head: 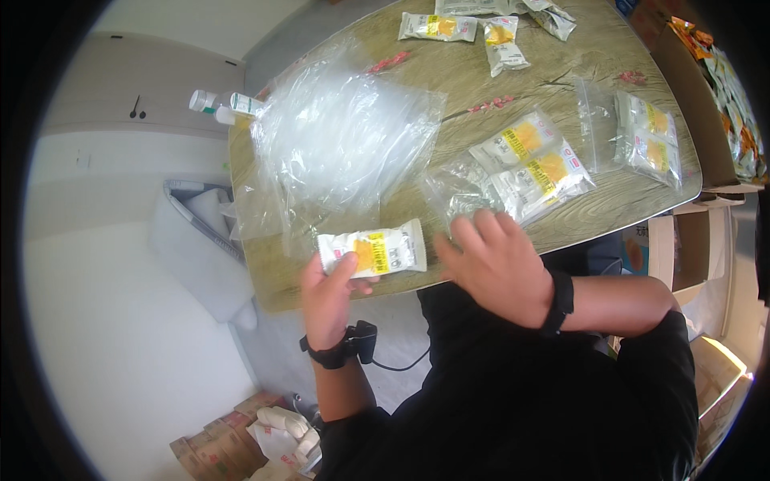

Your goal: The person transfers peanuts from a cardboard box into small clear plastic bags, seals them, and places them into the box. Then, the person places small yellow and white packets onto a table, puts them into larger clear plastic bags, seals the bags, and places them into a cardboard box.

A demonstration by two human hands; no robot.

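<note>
My left hand holds a white and yellow snack packet by its left end, thumb on top, over the table's near edge. To its right, my right hand is palm down with bent, slightly blurred fingers. Its fingertips are at the near end of a clear zip bag; I cannot tell whether they grip the film. Inside that bag two similar packets lie side by side. Another clear bag with packets in it rests farther right.
A heap of clear plastic bags spreads over the left of the wood-patterned table. Loose packets lie at the far edge. Bottles stand at the left edge. On the right is a cardboard box full of packets.
</note>
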